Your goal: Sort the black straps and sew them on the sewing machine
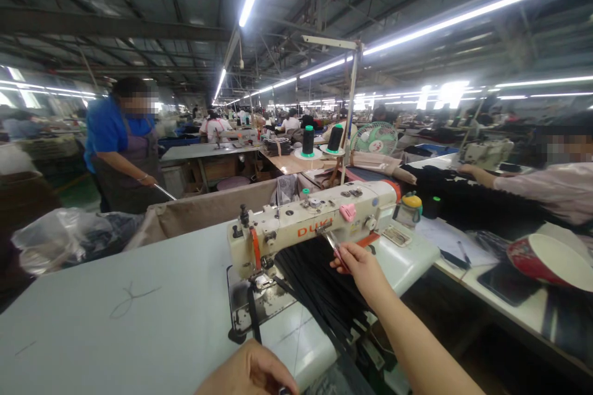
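My right hand [354, 259] is closed around slim silver thread snips [332, 241], whose tip touches or nearly touches the front of the cream sewing machine [287, 228] arm. At the bottom edge my left hand [252, 370] has its fingers curled, with a small dark shiny bit at the fingertips; most of it is cut off. A narrow black strip [254, 315] hangs from the presser foot area toward my left hand. Under the machine arm lies a bundle of black strips [319, 274]. A pink clip-like piece [347, 213] sits on the machine's arm.
The pale table [115, 308] bears a loose thread [127, 302]. Behind it stand a fabric-lined bin [204, 203], black thread cones [307, 142] and a green fan [376, 137]. A co-worker [123, 142] stands left; another's sleeve [546, 188] shows right, near a red-and-white bowl [532, 259].
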### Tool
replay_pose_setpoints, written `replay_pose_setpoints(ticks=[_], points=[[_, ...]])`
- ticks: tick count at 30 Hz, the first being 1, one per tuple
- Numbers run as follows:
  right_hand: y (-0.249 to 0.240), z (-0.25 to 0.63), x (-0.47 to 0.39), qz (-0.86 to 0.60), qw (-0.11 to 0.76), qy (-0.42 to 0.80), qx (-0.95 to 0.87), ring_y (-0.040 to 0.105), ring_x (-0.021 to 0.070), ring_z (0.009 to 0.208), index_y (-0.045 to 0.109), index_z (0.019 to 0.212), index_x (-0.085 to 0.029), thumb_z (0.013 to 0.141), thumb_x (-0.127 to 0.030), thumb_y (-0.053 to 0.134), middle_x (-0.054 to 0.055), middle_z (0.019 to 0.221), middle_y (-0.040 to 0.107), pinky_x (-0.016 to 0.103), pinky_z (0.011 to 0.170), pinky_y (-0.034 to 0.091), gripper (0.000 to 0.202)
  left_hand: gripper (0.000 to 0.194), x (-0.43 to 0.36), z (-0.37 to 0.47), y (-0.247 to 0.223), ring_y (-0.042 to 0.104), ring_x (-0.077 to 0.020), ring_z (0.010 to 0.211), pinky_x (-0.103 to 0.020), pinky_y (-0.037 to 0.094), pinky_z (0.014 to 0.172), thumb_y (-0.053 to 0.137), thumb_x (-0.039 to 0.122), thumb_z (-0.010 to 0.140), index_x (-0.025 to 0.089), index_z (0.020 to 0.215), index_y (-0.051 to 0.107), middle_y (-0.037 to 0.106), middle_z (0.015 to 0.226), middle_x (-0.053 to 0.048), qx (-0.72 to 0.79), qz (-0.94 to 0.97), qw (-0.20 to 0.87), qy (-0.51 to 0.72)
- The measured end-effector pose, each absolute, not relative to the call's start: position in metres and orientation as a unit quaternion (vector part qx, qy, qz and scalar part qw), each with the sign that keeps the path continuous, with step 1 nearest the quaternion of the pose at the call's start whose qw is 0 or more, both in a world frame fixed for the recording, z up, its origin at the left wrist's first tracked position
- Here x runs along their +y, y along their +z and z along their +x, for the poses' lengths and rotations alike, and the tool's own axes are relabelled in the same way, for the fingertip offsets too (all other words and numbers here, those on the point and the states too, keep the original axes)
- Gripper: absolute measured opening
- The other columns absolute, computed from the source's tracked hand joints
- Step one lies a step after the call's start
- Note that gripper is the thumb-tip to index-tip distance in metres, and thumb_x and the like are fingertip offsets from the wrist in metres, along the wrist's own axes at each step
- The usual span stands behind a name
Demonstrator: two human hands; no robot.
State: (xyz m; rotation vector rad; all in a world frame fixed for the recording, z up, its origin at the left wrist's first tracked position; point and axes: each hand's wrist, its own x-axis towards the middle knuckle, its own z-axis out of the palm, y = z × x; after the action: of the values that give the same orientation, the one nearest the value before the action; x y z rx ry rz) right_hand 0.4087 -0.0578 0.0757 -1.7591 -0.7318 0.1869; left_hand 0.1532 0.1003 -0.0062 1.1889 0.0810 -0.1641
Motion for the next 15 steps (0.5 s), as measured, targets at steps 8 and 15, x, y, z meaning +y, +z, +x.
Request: replay_pose_setpoints(ticks=[8, 15], points=[[0.135, 0.412, -0.055, -0.867, 0.324, -0.131, -0.357, 0.067, 0.0269, 0.096, 0.061, 0.102, -0.022, 0.099, -0.042, 0.048, 0.011, 0.105, 0.073, 0.036, 0.081, 0.048, 0.025, 0.062, 0.104, 0.153, -0.005, 0.075, -0.028, 0.083, -0.03, 0.052, 0.075, 0.097, 0.055, 0.055, 0.013, 0.099, 0.084, 0.08, 0.095, -0.018, 0.016, 0.533, 0.839, -0.112], [0.154, 0.416, -0.025, -0.9, 0.139, -0.201, -0.362, 0.073, 0.0282, 0.094, 0.066, 0.102, -0.022, 0.104, -0.04, 0.045, 0.012, 0.103, 0.078, 0.033, 0.071, 0.044, 0.028, 0.062, 0.105, 0.15, -0.005, 0.076, -0.03, 0.084, -0.033, 0.054, 0.077, 0.097, 0.055, 0.055, 0.013, 0.099, 0.084, 0.08, 0.097, -0.019, 0.017, 0.535, 0.837, -0.117]])
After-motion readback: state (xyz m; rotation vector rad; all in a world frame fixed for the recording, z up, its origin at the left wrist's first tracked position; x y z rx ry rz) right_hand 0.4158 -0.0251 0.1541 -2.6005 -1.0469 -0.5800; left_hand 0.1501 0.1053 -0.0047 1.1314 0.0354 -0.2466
